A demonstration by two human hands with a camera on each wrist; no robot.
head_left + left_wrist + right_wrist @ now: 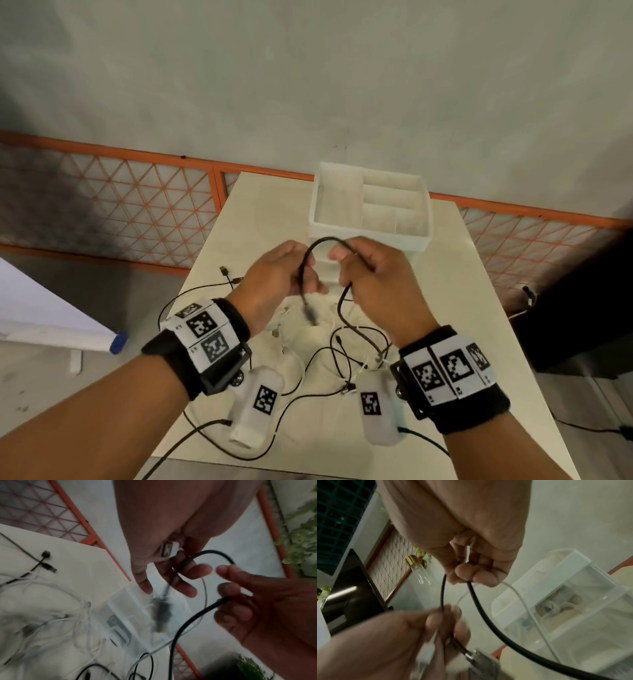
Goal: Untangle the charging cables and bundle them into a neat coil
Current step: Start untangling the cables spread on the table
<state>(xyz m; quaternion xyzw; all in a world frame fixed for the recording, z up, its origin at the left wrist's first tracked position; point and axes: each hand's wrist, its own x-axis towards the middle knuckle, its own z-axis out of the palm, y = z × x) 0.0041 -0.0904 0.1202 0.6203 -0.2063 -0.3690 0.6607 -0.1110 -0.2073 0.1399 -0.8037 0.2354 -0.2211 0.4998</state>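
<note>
A black charging cable (325, 240) arches between my two raised hands above the table. My left hand (301, 274) grips one side of the arch, and the cable's plug (310, 313) dangles, blurred, below it. In the left wrist view the left hand (171, 577) also holds a white USB plug (169, 550) against the black cable (214, 551). My right hand (346, 260) pinches the other side; in the right wrist view the right hand (471, 573) grips the black cable (481, 605) and a thin white cable (518, 596). A tangle of black and white cables (342, 356) lies on the table below.
A white compartment organizer (424, 205) stands at the table's far edge, right behind my hands. Two black USB plugs (224, 270) lie at the table's left. The cream table (260, 212) is narrow, with floor on both sides and an orange lattice fence (137, 192) behind.
</note>
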